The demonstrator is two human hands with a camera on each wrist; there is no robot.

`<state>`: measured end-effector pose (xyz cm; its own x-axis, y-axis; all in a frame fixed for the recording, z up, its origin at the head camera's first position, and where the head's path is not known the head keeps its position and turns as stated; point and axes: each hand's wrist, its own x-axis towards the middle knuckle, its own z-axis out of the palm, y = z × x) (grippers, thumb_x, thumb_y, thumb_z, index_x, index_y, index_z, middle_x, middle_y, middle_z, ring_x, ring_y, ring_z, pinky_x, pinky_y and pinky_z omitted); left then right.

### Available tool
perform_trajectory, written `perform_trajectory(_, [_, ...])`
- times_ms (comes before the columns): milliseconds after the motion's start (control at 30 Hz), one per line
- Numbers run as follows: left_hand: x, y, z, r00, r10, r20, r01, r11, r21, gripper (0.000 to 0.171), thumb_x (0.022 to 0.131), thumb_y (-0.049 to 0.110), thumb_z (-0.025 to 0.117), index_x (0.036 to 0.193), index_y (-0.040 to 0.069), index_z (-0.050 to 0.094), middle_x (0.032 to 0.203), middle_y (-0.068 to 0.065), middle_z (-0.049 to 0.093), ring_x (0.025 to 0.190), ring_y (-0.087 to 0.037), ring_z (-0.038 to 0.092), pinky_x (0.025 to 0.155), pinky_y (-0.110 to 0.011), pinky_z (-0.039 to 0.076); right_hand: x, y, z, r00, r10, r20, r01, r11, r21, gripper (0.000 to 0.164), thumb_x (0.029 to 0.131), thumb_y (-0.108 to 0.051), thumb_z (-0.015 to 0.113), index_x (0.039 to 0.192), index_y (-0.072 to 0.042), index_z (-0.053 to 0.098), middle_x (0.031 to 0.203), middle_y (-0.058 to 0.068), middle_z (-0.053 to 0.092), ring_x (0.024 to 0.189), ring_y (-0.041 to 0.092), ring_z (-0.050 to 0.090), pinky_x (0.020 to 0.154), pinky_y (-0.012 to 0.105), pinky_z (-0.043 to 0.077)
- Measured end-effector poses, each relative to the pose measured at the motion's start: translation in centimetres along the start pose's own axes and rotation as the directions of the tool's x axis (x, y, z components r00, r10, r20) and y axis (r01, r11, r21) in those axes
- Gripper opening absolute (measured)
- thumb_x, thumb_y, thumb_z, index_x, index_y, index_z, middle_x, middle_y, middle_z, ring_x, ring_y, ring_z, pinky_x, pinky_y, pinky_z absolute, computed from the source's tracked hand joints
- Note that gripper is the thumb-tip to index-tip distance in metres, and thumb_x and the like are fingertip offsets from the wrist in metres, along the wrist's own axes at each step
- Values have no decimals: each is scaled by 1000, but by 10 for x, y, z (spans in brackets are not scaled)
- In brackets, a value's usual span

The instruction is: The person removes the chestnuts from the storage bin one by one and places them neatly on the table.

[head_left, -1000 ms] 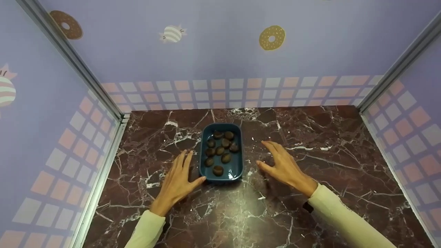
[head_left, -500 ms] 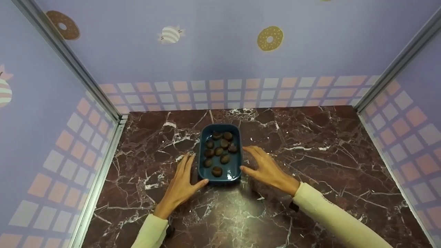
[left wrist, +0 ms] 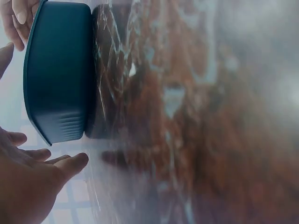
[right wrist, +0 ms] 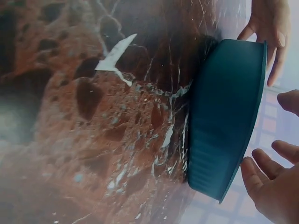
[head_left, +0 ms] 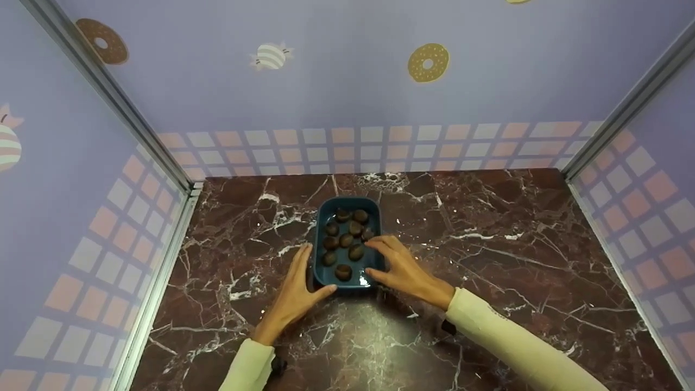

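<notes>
Finding: the right hand (head_left: 404, 271) has closed the distance. One second ago it stands well apart from the dish (head_left: 355, 271), on its right side; half a second ago it is at the right rim; now its fingertips and thumb reach over that rim, the uppermost finger beside the nearest of the nuts (head_left: 346, 240). The left hand (head_left: 296, 296) has shifted only slightly and lies along the left side, thumb at the near left corner.

Location: the dish sits upright on the desk (head_left: 488, 298), between both hands, its place unaltered. The nuts, round and brown, appear to lie in the same arrangement.

State of hands: both released, fingers relaxed and thumbs spread, nothing grasped. Whether any fingertip touches the dish or a nut cannot be established.

Assessment: the dish and its contents are now within reach of both hands. In my judgement the work is at the approach stage, with nothing lifted or taken out.
</notes>
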<state>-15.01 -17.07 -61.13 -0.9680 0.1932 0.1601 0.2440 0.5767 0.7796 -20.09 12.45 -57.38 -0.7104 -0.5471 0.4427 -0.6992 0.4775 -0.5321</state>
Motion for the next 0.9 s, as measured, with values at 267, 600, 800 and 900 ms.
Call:
perform_trajectory(267, [1,-1,4,1000,7,-7,-7,994,-111,114,80,51,83,164,22,11,168,-12,14,152,-34,20,114,-61,29,13,-4,7,997,-58,51,59,998,-14,50,82,-19,86,126,-4,67,127,17,60,120,29,53,100,48,46])
perform_trajectory(600, [0,1,14,1000,-8,-20,4,987,-159,116,79,49,85,164,27,10,167,-14,18,150,-33,25,114,-61,28,26,-8,17,967,90,239,-72,994,-83,48,83,-36,84,122,-10,71,125,5,63,116,21,53,95,43,51])
perform_trajectory(800, [1,2,20,998,-54,-18,49,981,-187,116,78,51,85,164,30,10,167,-10,18,149,-34,27,114,-60,30,34,-6,26,947,92,307,-61,992,-111,49,83,-38,84,121,-9,72,123,5,66,113,23,55,96,44,50])
perform_trajectory(900, [1,2,23,997,-71,-13,67,977,-203,117,77,52,85,164,31,9,167,-10,18,149,-33,27,114,-59,29,36,-6,31,944,82,321,-36,989,-145,49,83,-40,84,120,-11,73,121,5,68,111,24,57,96,45,49])
